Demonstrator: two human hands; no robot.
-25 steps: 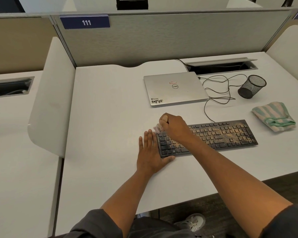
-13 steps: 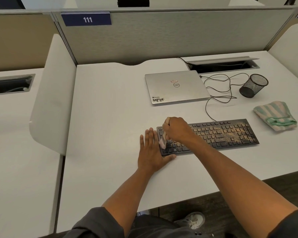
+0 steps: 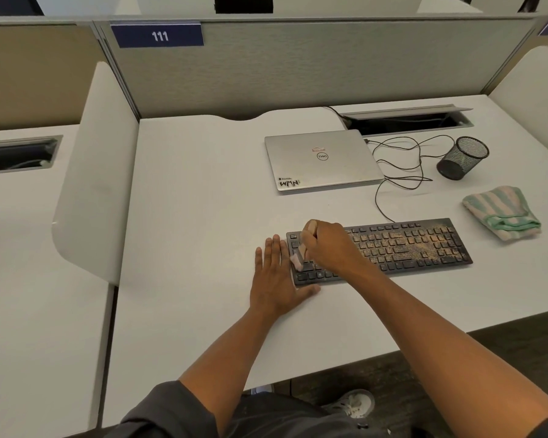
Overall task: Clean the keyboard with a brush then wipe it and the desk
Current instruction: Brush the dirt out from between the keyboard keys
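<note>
Brushing the keyboard's left end

Right hand (image 3: 328, 245) grips the brush (image 3: 299, 257); flat, spread left hand (image 3: 279, 279) steadies the keyboard (image 3: 402, 248). Short flicks toward the desk (image 3: 203, 216) edge work best.

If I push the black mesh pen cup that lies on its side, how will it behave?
The mesh pen cup lies on its round wall, so it would probably roll in a curve rather than slide. It looks empty and is open mesh, so likely light; a small touch may move it. The thin black cable beside it might stop it.

A blue plate (image 3: 157, 35) on the partition reads "111". The closed laptop (image 3: 321, 159) bears a round Dell logo (seen upside down) and a sticker (image 3: 289, 183) reading "WMN".
</note>
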